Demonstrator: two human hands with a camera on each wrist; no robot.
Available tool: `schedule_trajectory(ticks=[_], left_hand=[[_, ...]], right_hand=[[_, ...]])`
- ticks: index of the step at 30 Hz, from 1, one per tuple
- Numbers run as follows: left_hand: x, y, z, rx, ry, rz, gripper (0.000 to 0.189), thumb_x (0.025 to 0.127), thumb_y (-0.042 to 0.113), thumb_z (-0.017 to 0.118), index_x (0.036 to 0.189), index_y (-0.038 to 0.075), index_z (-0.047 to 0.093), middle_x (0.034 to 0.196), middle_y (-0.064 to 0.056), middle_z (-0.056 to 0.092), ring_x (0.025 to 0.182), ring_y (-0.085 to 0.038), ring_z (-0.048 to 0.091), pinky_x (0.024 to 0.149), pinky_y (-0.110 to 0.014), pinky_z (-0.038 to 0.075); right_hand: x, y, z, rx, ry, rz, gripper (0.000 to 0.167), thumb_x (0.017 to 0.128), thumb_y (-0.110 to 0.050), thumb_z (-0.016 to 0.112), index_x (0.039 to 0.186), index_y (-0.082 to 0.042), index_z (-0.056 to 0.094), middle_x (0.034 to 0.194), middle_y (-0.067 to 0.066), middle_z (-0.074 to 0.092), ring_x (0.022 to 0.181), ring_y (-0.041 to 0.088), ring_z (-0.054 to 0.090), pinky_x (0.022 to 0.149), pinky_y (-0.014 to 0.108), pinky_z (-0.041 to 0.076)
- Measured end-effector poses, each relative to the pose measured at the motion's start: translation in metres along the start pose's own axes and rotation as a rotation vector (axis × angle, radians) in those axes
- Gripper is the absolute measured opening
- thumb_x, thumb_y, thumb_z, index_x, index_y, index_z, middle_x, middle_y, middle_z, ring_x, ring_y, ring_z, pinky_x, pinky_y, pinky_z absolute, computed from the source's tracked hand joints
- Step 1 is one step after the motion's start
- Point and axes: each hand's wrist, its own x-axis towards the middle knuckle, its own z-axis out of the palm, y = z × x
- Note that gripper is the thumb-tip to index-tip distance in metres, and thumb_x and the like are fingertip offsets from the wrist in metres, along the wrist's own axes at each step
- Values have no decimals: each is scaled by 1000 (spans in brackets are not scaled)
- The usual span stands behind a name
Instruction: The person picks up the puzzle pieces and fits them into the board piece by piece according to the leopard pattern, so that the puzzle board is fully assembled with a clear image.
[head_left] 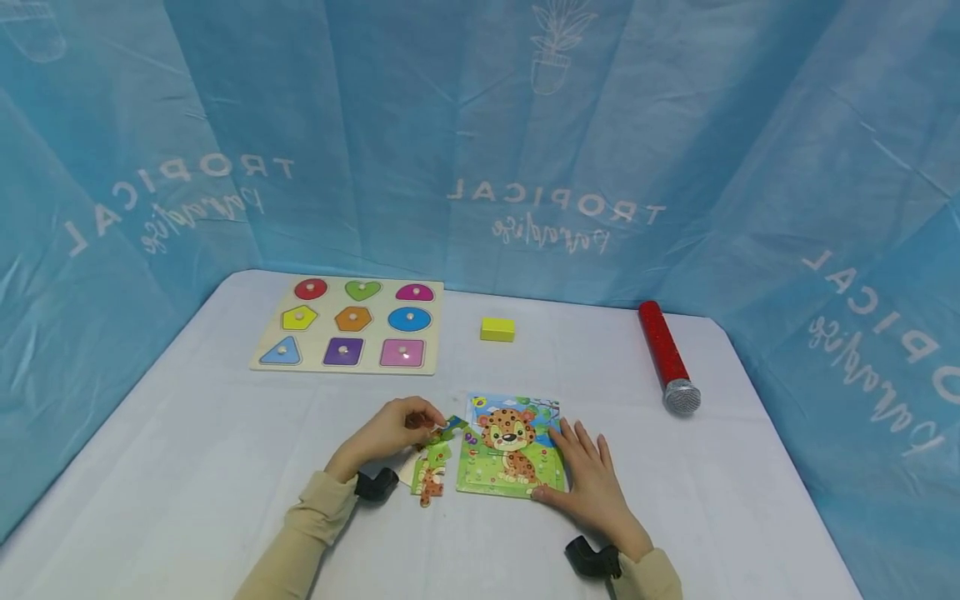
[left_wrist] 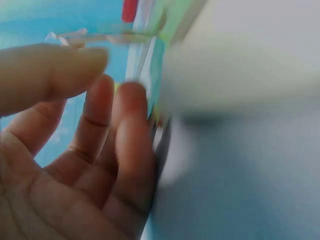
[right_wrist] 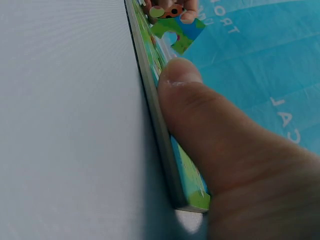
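Note:
A leopard jigsaw puzzle board [head_left: 480, 482] lies flat in front of the person. Just left of it, the left hand [head_left: 392, 432] pinches a puzzle piece [right_wrist: 189, 36] with green, blue and spotted orange parts, raised above the table. More loose puzzle pieces [head_left: 431, 481] lie beneath and beside that hand, partly overlapping. The right hand [head_left: 588, 483] rests at the board's right side, fingers spread and fairly straight. Its thumb [right_wrist: 195, 110] lies on the board near the lower right corner. In the left wrist view the held piece is blurred and mostly edge-on.
Behind the left hand is a wooden shape board [head_left: 375, 325] with colourful knobbed shapes. A yellow block [head_left: 497, 330] sits beyond the jigsaw. Toward the right lies a red microphone [head_left: 666, 354] with a silver head. Blue printed curtains [head_left: 510, 108] surround the white table [head_left: 712, 517].

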Motion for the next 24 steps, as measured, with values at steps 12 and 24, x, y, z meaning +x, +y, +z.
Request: schedule_trajectory(ticks=[12, 24], left_hand=[[10, 25, 26, 322, 16, -60, 28, 79, 27, 79, 103, 18, 68, 99, 6, 63, 87, -12, 56, 80, -34, 48], [13, 28, 33, 464, 35, -42, 38, 79, 25, 80, 112, 13, 66, 96, 4, 60, 86, -9, 54, 81, -35, 50]], right_hand=[[1, 1, 0, -12, 3, -5, 94, 71, -53, 78, 146, -8, 43, 155, 17, 34, 145, 42, 24, 115, 64, 8], [1, 1, -1, 5, -20, 16, 95, 71, -53, 78, 146, -9, 42, 156, 16, 33, 146, 41, 22, 116, 63, 6]])
